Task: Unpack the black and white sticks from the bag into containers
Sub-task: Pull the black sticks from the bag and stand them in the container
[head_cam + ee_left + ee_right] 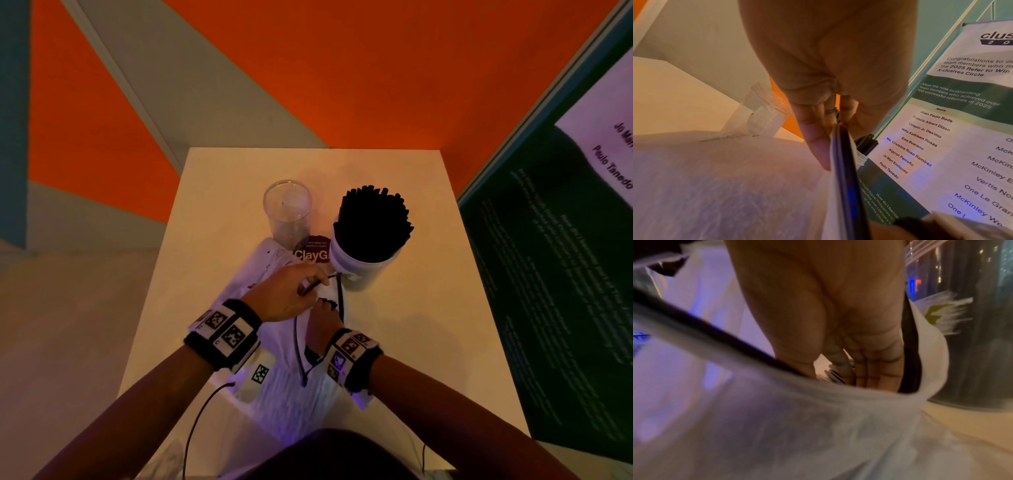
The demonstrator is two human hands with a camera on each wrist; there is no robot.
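A white bag (281,387) with black trim lies on the table (428,342). My left hand (318,281) pinches its black-edged rim (844,162) and holds the mouth apart. My right hand (323,305) reaches down inside the bag (777,426), fingers beside several black and white sticks (833,373). The fingertips are hidden behind the bag's edge, so the grip cannot be seen. Behind the bag stands a clear cup (287,209) with nothing visible in it. To its right a white container (359,270) is packed with black sticks (373,222).
A tall printed banner (565,274) stands close along the table's right edge. A round dark red sticker (313,251) shows between cup and container. A small marker-tagged device (257,377) and a black cable (198,421) lie near the front left.
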